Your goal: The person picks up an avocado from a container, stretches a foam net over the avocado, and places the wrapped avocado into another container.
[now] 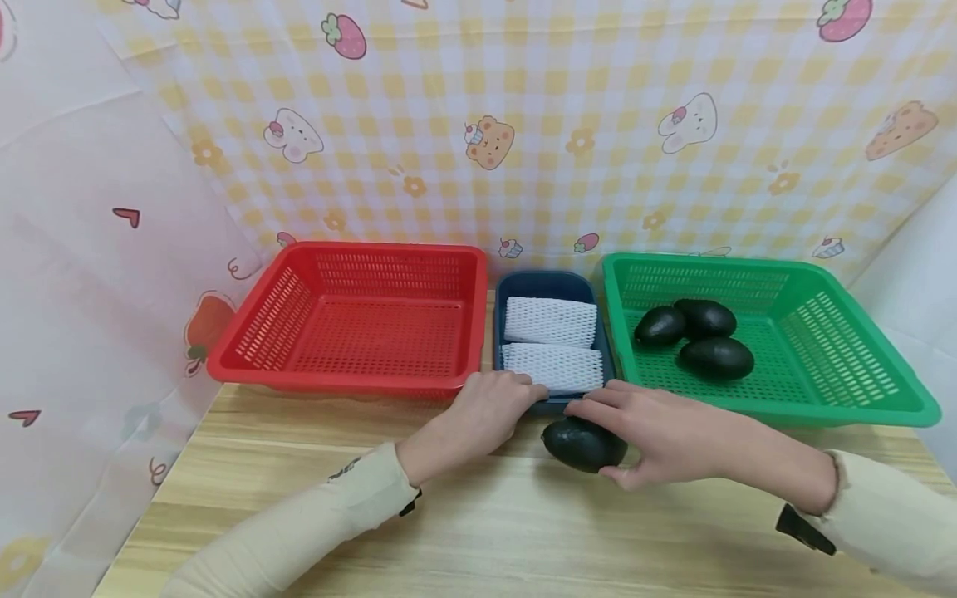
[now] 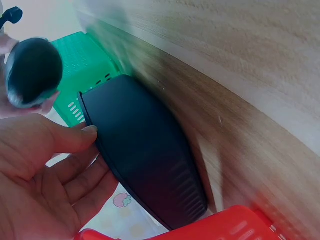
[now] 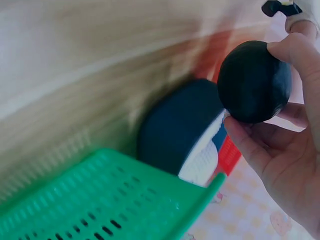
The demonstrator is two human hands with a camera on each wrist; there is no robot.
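The right hand (image 1: 665, 432) grips a dark avocado (image 1: 583, 444) in front of the blue tray (image 1: 553, 285); in the right wrist view, thumb and fingers pinch the avocado (image 3: 254, 81). The left hand (image 1: 489, 411) is at the tray's front left corner. From the left wrist view, the left hand (image 2: 50, 170) has its thumb and fingers on the rim of the blue tray (image 2: 145, 145). Two white foam net sleeves lie in the tray, a rear one (image 1: 551, 321) and a front one (image 1: 553, 368).
A red basket (image 1: 374, 384) with nothing in it stands left of the tray. On the right, a green basket (image 1: 822, 411) holds three avocados, one nearest the front (image 1: 716, 358). A patterned cloth (image 1: 449, 183) hangs behind the wooden table (image 1: 478, 531).
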